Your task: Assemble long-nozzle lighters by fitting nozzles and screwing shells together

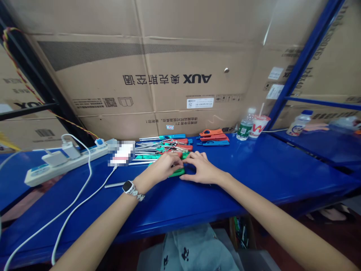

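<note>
A green long-necked lighter [178,172] lies low over the table, its thin metal tube [113,185] pointing left beneath my left wrist. My left hand [168,164] is closed over the green handle, thumb and fingertips pinched together. From the right, my right hand [202,168] curves around the handle's end, thumb low and index finger near the left fingertips. Whatever small part sits between the fingertips is hidden. Just behind the hands lies a pile of lighters with red, blue and green handles [172,137] and silver tubes [143,149].
Orange, red and blue lighter handles [213,137] are stacked at the back right, near a water bottle [245,126] and a paper cup [258,128]. A power strip [39,174], white cables [89,165] and a blurred-out phone-like item [122,153] occupy the left. Cardboard [166,56] walls the back.
</note>
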`<state>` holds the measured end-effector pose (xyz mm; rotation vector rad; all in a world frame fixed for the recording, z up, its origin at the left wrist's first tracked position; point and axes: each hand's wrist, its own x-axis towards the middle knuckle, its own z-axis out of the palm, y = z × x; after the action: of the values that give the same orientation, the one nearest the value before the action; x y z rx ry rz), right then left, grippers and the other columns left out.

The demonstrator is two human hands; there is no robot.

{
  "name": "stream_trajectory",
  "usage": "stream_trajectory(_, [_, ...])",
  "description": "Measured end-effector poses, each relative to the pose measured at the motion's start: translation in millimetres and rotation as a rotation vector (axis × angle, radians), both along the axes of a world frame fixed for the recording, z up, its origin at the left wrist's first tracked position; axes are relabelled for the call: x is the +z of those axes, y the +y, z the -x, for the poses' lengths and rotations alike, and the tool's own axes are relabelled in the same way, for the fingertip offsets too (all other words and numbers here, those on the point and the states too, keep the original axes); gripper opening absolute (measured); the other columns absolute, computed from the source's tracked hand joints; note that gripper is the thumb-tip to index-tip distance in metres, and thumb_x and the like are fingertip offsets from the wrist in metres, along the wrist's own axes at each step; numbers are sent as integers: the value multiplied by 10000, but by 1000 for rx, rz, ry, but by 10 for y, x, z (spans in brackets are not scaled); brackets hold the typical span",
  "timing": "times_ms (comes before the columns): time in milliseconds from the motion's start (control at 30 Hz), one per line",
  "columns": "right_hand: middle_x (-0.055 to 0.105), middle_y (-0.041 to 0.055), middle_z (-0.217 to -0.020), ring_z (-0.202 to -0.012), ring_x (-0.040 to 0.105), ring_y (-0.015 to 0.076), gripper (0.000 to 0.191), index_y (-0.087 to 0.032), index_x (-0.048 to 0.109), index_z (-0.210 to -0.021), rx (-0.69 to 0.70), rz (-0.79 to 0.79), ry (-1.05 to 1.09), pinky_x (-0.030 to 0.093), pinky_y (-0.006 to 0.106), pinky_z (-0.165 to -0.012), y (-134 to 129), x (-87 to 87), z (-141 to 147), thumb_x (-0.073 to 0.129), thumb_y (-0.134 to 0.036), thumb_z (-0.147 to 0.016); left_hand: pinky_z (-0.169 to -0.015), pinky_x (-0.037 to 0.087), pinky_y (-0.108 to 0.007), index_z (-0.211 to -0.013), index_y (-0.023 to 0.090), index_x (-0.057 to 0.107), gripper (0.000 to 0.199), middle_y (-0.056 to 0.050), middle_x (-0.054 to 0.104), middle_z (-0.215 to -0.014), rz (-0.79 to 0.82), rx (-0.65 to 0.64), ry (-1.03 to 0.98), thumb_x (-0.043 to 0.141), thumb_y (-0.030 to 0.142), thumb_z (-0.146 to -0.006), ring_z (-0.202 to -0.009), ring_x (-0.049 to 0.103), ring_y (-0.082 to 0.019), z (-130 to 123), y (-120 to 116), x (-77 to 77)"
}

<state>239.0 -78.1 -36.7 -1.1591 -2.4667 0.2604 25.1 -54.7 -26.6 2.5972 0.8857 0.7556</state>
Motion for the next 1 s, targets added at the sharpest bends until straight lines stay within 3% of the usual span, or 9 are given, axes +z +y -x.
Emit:
stream_trajectory(367, [684,53,-1141,-1111,568,254,317,-279,691,-1151,16,73,175,361,436,-977,10,-56,20,740,-459,-895,-770,523,-329,-849,210,754,134,-50,765,-843,78,46,-151,661,293,-899,-800,698,-195,49,-83,131])
stream_trajectory(567, [707,44,-1098,-1020,616,224,258,-247,676,-1063,-12,88,258,371,427,-973,5,-70,1,750,-421,-887,-726,536,-320,-874,215,753,171,-63,778,-864,112,91,-220,647,346,-904,-789,698,-192,136,-99,265])
stream_trajectory(833, [682,49,-1049,-1063,577,262,302,-233,676,-991,-1,85,108,345,459,-987,-1,-73,-62,816,-433,-812,-687,492,-311,-795,207,734,144,-64,744,-790,12,243,-75,646,306,-848,-720,667,-192,490,86,28])
stream_trajectory(1000, [666,62,-1043,-1041,568,273,294,-234,672,-996,12,30,27,355,475,-977,-25,-76,-45,779,-454,-833,-679,477,-314,-774,197,729,139,-76,723,-790,-10,279,9,613,241,-838,-706,644,-198,537,165,-102])
